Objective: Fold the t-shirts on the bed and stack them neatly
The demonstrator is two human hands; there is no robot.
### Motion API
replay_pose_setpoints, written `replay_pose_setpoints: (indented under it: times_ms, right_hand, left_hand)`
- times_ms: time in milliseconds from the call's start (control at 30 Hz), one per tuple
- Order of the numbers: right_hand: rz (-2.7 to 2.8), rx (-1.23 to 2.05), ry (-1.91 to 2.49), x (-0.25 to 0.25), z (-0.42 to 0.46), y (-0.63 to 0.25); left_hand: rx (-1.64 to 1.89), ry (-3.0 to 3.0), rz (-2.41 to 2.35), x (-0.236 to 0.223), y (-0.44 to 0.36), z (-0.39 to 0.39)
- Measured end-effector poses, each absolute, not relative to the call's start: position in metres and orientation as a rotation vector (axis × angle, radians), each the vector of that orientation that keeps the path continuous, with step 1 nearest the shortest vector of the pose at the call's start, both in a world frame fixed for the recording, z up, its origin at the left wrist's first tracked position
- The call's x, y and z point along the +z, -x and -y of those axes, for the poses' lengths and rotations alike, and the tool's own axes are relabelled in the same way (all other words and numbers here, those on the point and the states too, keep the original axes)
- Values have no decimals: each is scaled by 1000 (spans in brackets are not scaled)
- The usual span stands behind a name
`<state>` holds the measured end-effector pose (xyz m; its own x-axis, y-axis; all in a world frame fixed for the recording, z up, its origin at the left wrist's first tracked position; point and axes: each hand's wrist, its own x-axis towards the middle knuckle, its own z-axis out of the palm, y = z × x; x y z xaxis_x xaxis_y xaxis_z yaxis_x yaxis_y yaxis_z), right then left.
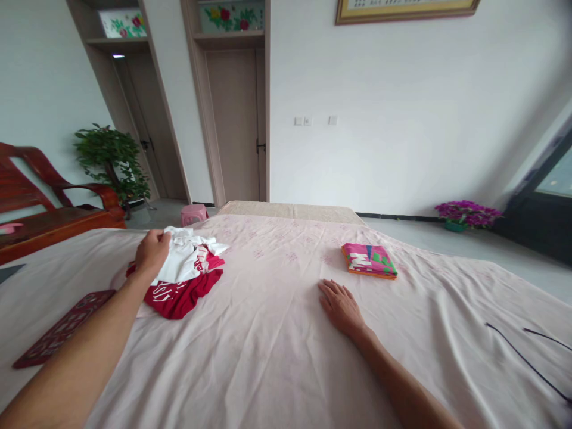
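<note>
My left hand is closed on the edge of a crumpled white garment, perhaps a shirt; its full shape is bunched up. Under and in front of it lies a red garment with white lettering. Flat on the pale pink bedsheet rests my right hand, fingers stretched out and holding nothing. Just beyond that hand, to its right, sits a neatly folded stack of cloth, pink with coloured letters on top and orange below.
A dark red patterned flat object lies beside my left forearm. Black cords cross the sheet at right. Beyond the sheet stand a wooden bench, a pink stool, a green plant and purple flowers.
</note>
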<state>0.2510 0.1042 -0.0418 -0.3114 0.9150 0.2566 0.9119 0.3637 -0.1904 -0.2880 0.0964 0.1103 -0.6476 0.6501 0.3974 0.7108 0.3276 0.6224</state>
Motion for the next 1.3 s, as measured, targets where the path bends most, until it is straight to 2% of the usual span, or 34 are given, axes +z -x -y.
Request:
replay_pose_setpoints:
  times_ms: [133, 267, 333, 533, 667, 900, 1300]
  right_hand:
    - [2289, 62, 1574, -42, -105, -254]
    - [2176, 200, 1513, -46, -111, -262]
    - [2022, 315, 1522, -50, -115, -267]
    - [1537, 534, 1418, -54, -118, -277]
    - [1275, 558, 1301, -51, -119, -283]
    - [1273, 515, 1279, -57, -128, -287]
    - [1321, 485, 1397, -54, -127, -283]
  left_hand:
    - [-1993, 2168, 1911, 132, 181, -86]
    - [-1713, 3005, 1761, 118, 89, -61]
    - [-1496, 3145, 1786, 93, 72, -53]
    - [-1183, 2574, 2128, -12, 105, -61]
    - [-1028, 2411, 1954, -50, 124, -63]
    - [-915, 2433, 1808, -62, 123, -60]
    - [-1027, 2418, 1852, -60, 124, -70]
